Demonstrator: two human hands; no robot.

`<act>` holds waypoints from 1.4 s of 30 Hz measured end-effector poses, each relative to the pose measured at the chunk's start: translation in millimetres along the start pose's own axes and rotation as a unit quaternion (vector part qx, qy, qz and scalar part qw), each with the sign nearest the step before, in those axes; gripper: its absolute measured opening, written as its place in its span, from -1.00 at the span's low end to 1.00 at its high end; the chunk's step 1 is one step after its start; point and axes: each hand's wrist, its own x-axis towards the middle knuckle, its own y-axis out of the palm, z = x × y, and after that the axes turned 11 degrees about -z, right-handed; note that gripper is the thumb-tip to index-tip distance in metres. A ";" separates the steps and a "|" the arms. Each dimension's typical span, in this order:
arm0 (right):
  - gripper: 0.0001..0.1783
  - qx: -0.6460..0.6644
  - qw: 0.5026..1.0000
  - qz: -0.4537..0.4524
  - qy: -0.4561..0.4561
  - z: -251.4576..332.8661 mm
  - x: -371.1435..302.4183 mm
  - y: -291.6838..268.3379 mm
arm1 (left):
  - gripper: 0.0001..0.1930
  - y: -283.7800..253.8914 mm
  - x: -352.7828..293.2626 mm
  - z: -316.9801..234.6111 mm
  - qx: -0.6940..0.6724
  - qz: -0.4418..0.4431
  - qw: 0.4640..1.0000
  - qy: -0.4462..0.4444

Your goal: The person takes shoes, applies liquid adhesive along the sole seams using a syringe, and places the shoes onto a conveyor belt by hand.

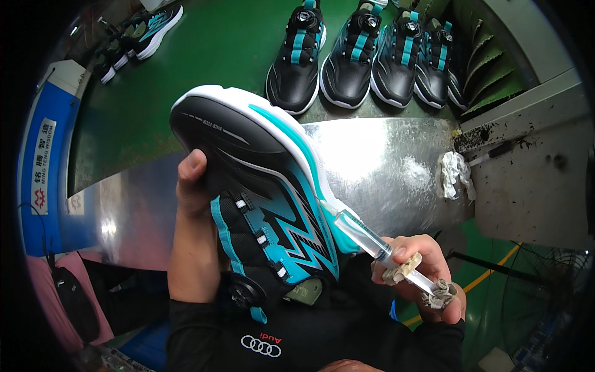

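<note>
A black and teal sneaker [260,167] with a white sole is held up in front of me, toe toward the far left. My left hand [193,180] grips it from the left, thumb on the upper; the other fingers are hidden behind it. In my right hand [427,266] is a clear plastic syringe [362,235], its flange and plunger end wrapped in dirty whitish material. The syringe's tip meets the seam between upper and sole on the sneaker's right side. Whether anything comes out of the tip is too small to tell.
Several matching sneakers [347,59] stand in a row at the back, with more [145,37] at the far left. A metal plate [396,139] covers the near bench. Crumpled white material [455,175] lies at its right, beside a dirty metal housing [533,155]. A blue machine [56,149] stands left.
</note>
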 end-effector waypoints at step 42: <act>0.11 0.013 1.000 -0.023 0.002 -15.6 -64.2 -48.4 | -0.54 12.0 32.2 17.7 0.028 -0.231 0.968 -0.091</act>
